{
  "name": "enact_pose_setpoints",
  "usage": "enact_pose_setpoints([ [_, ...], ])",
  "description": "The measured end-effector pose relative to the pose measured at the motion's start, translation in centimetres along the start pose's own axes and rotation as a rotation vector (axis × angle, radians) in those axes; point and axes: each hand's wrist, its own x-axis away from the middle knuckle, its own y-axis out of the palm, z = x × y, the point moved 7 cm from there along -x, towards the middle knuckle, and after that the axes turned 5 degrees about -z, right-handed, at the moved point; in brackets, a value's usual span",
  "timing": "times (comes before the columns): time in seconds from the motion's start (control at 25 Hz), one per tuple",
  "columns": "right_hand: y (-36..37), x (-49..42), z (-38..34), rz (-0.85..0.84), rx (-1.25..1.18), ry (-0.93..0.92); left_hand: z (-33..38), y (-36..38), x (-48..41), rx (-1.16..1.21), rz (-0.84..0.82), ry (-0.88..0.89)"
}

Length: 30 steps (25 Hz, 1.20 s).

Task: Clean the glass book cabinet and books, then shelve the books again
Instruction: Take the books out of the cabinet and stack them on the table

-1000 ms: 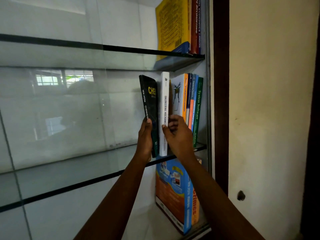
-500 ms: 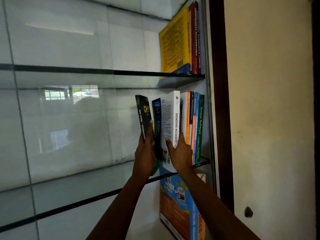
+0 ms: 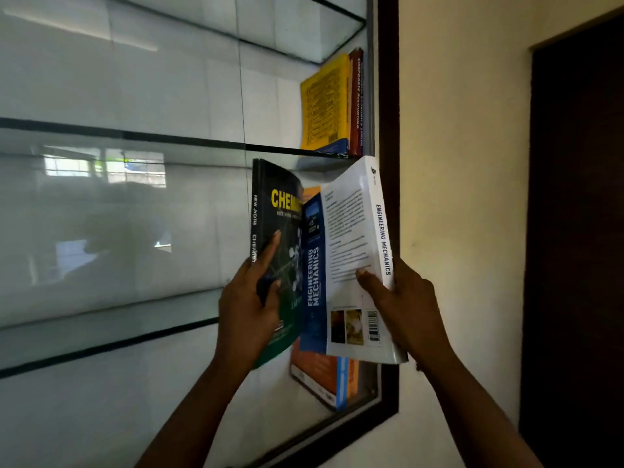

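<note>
Gripping the chemistry book (image 3: 277,211) in my left hand (image 3: 246,312) and the Engineering Mechanics book (image 3: 351,231) in my right hand (image 3: 408,305), I am holding both near upright, hands apart, before the right end of the glass shelf (image 3: 135,339).

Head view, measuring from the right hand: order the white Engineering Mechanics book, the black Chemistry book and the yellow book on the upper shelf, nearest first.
1. white Engineering Mechanics book: held in the right hand.
2. black Chemistry book: to the left, in the left hand.
3. yellow book: above, standing on the upper shelf, farthest.
</note>
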Motion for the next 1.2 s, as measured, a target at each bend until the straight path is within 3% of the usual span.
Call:
enact_pose_setpoints([
  [0.32, 1.3, 18.4, -3.2, -0.287, 0.226, 0.155, 2.2, -7.9, 18.9, 0.419, -0.243, -0.450],
  [0.44, 4.4, 25.0, -3.6, -0.438, 0.276, 0.171, 1.3, -11.0, 26.9, 0.443, -0.202, -0.678],
  [0.6, 8.9, 33.2, -4.5, -0.680, 0.189, 0.162, 1.6, -17.3, 37.3, 0.327, -0.034, -0.944],
  [0.8, 13.9, 45.0, -9.0, -0.991, 0.093, 0.077, 6.8, -27.5, 52.8, 0.237, 0.345, -1.243],
  [1.04, 18.5, 56.5, -19.3, -1.272, -0.093, -0.028, 18.5, -42.1, 67.4, 0.046, 0.826, -1.352],
  [1.2, 22.6, 64.2, -28.0, -1.436, -0.148, -0.121, 26.3, -50.6, 74.4, -0.032, 1.149, -1.331],
])
